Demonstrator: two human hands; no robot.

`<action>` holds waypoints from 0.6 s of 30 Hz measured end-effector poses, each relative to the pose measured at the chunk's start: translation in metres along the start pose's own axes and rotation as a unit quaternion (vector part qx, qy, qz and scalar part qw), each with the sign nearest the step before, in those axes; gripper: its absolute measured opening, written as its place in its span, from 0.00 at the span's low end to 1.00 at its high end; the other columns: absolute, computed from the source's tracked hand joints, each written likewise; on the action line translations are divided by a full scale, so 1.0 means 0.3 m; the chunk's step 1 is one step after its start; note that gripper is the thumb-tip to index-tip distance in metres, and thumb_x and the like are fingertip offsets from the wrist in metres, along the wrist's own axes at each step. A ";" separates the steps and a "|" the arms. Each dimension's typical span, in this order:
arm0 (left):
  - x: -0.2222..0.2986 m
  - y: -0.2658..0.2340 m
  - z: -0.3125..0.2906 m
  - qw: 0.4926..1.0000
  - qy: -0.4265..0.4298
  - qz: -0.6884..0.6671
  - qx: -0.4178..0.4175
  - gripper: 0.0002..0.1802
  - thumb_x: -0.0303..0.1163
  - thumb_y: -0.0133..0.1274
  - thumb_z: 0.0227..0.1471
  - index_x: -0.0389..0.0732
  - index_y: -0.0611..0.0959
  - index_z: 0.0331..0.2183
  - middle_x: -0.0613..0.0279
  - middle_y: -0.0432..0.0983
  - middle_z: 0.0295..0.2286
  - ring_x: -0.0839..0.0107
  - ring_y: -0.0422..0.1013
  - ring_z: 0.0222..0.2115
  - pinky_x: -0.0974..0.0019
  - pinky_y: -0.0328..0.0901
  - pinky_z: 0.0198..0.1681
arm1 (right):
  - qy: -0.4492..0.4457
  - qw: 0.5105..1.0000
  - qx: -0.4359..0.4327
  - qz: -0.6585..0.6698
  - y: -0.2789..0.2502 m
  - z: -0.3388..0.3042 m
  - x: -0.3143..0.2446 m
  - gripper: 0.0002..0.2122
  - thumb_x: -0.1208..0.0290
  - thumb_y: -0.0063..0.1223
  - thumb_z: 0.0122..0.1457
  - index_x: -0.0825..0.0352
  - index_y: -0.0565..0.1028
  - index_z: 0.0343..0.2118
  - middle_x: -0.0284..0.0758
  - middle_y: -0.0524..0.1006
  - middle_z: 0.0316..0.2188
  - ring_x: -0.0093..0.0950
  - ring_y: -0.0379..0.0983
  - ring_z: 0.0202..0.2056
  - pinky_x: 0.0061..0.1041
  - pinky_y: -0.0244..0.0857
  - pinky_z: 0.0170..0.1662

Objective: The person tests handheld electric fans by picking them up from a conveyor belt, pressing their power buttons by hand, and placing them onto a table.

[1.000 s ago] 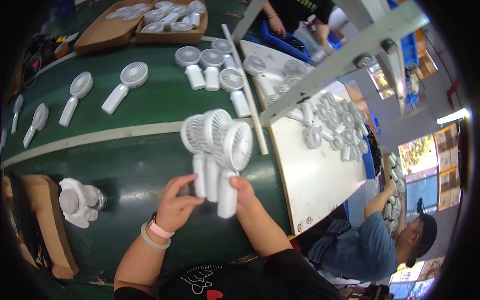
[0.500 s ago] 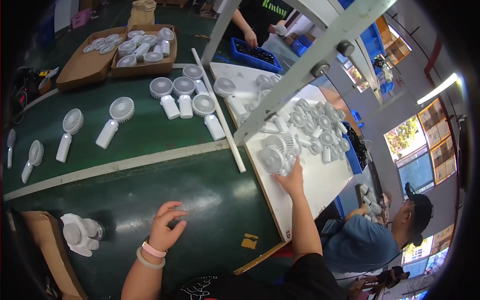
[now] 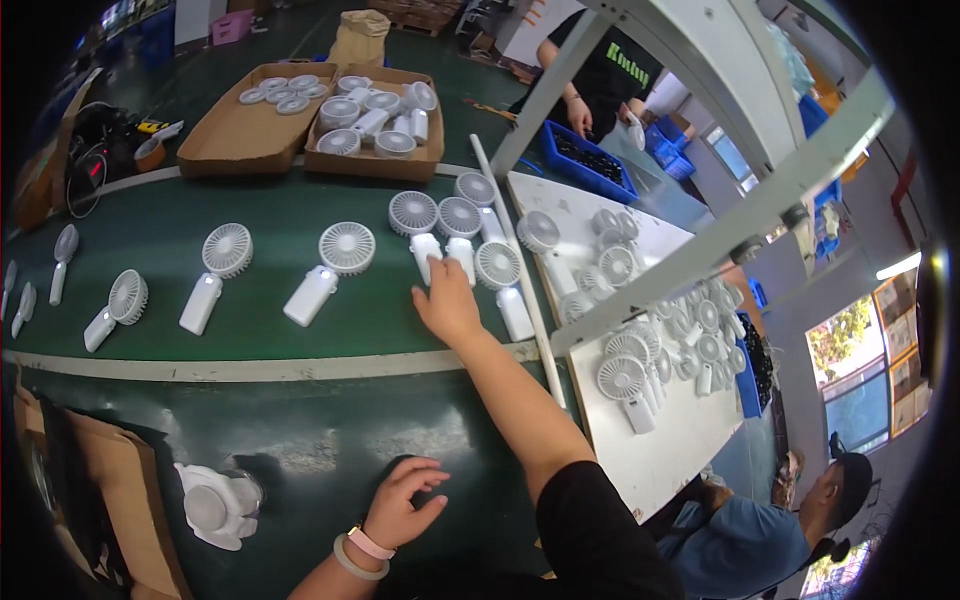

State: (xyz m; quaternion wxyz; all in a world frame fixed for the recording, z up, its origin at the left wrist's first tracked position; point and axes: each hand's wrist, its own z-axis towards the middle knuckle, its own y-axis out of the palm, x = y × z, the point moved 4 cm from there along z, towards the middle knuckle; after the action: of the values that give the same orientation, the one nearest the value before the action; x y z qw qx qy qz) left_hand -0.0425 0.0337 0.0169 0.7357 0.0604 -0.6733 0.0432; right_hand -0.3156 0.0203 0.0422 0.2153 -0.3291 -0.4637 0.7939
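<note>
My right hand (image 3: 450,305) reaches over the green belt (image 3: 260,330), its fingertips at the lower handles of two white handheld fans, the nearer-left fan (image 3: 424,255) and the fan beside it (image 3: 459,216). The fingers look stretched and apart; no fan is lifted. Two more fans of this cluster, one behind (image 3: 475,188) and one at right (image 3: 498,265), lie close by. Below the belt, my left hand (image 3: 402,503) hovers with spread, slightly curled fingers and holds nothing. Farther left on the belt lie single fans, among them one fan (image 3: 347,250) and another fan (image 3: 227,252).
A white rail (image 3: 515,255) separates the belt from a white table (image 3: 610,450) heaped with fans. Slanting grey frame posts (image 3: 700,255) cross above it. Cardboard trays (image 3: 230,150) hold fan parts at the back. A co-worker's hand (image 3: 580,115) is over a blue bin (image 3: 600,180); another person (image 3: 745,540) sits at right.
My right hand has left the fans on the white table and moved left to the fan cluster on the belt. My left hand stays open and empty. The view has swung left.
</note>
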 end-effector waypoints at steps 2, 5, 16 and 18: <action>-0.010 -0.006 -0.007 1.000 -0.006 -0.013 -0.010 0.16 0.22 0.56 0.39 0.38 0.78 0.36 0.57 0.68 0.40 0.69 0.70 0.35 0.71 0.67 0.38 | 0.080 0.991 -0.026 -0.104 0.077 0.110 -0.014 0.28 0.62 0.56 0.47 0.72 0.62 0.49 0.44 0.66 0.40 0.40 0.64 0.42 0.34 0.63 0.42; -0.005 -0.006 -0.005 0.999 -0.005 -0.031 -0.012 0.16 0.22 0.56 0.39 0.38 0.78 0.36 0.58 0.68 0.40 0.68 0.70 0.35 0.71 0.67 0.38 | 0.153 0.961 -0.059 -0.223 0.131 0.172 0.013 0.32 0.52 0.52 0.49 0.70 0.60 0.52 0.40 0.68 0.41 0.35 0.65 0.43 0.32 0.64 0.39; 0.002 -0.008 -0.005 0.999 -0.003 -0.039 -0.003 0.16 0.21 0.55 0.39 0.38 0.77 0.36 0.59 0.69 0.39 0.71 0.69 0.35 0.72 0.66 0.37 | 0.261 0.446 -0.184 0.837 0.035 -0.205 -0.038 0.19 0.58 0.36 0.59 0.68 0.64 0.45 0.41 0.71 0.31 0.34 0.70 0.35 0.34 0.65 0.39; 0.000 -0.012 -0.007 0.998 -0.008 -0.061 0.013 0.16 0.19 0.54 0.39 0.37 0.77 0.36 0.59 0.68 0.39 0.73 0.69 0.34 0.72 0.65 0.37 | 0.232 0.343 -0.212 0.885 -0.044 -0.293 -0.122 0.21 0.58 0.37 0.59 0.64 0.57 0.52 0.42 0.67 0.37 0.32 0.67 0.30 0.29 0.62 0.34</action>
State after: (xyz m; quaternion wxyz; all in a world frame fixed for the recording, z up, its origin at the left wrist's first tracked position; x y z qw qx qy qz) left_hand -0.0400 0.0304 0.0166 0.7308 0.1112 -0.6735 0.0068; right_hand -0.2264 0.0553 0.0347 -0.5912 -0.7530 0.0140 0.2886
